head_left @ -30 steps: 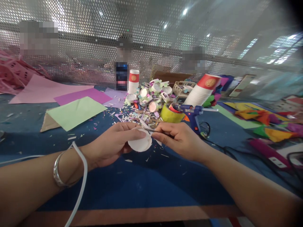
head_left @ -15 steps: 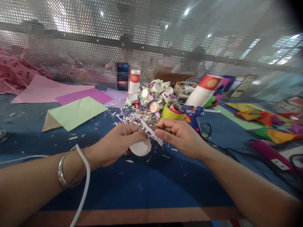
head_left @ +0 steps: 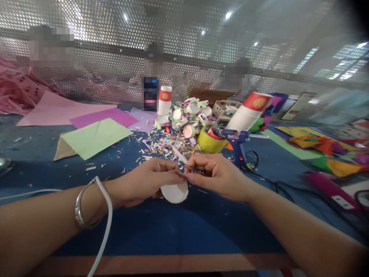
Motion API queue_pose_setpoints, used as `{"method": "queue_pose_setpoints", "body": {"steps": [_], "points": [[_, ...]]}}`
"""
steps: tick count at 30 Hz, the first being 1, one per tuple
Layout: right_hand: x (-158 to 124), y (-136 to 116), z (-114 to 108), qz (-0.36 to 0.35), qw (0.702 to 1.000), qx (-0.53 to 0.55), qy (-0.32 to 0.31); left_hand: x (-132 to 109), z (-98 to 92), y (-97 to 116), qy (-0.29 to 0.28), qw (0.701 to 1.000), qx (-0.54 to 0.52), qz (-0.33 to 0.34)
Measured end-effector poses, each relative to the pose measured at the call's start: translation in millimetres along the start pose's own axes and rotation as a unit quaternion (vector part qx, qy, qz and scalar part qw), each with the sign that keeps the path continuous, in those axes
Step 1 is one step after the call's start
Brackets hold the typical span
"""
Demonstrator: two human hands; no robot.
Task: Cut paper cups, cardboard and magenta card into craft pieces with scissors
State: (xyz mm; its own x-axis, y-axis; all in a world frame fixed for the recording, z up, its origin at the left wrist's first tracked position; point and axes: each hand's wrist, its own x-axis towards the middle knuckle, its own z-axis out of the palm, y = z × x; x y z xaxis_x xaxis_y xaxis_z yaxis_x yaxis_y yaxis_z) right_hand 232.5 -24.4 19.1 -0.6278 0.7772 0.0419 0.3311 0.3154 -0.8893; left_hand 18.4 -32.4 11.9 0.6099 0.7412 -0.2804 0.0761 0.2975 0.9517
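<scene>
Two hands just left of the blue glue gun (head_left: 235, 139). White paper cup (head_left: 174, 193) pinched in the left hand (head_left: 144, 184); thin metal tool (head_left: 192, 169) pinched in the right hand (head_left: 219, 175), tip at the rim. Cup plain, no colours yet. Many decorated cups (head_left: 187, 115) piled behind the glue gun.

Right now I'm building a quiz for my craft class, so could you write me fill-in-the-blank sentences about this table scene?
1. The left hand holds a round ____ paper piece.
2. The right hand pinches a thin tool; behind it lies a ____ glue gun.
3. The silver bracelet is on the ____ wrist.
Missing words: white, blue, left.
</scene>
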Motion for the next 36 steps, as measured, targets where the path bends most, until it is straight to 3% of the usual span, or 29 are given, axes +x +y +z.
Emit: {"method": "queue_pose_setpoints", "body": {"steps": [6,10,16,26,31,36], "points": [[-1.8,-5.5,3.3,-0.045,0.999,-0.018,0.009,-2.6,4.1,-0.4,-0.023,0.999,-0.033,-0.017],[-1.0,-3.2,2.7,-0.057,0.996,-0.041,0.062,-2.4,6.4,1.9,0.031,0.998,-0.052,-0.006],[1.8,6.2,-7.5,-0.037,0.980,-0.036,0.194,-0.8,1.2,3.5,0.083,0.995,-0.036,0.052],[7.5,13.2,-8.1,0.008,0.966,-0.119,0.229,6.5,-7.9,2.8,0.198,0.973,-0.013,0.115],[8.3,10.5,-6.0,-0.007,0.968,-0.078,0.239,8.6,-11.2,-2.8,0.157,0.982,0.004,0.106],[6.7,3.0,1.6,-0.011,0.978,-0.029,0.205,4.6,-5.6,-2.7,0.137,0.981,0.073,0.117]]}}
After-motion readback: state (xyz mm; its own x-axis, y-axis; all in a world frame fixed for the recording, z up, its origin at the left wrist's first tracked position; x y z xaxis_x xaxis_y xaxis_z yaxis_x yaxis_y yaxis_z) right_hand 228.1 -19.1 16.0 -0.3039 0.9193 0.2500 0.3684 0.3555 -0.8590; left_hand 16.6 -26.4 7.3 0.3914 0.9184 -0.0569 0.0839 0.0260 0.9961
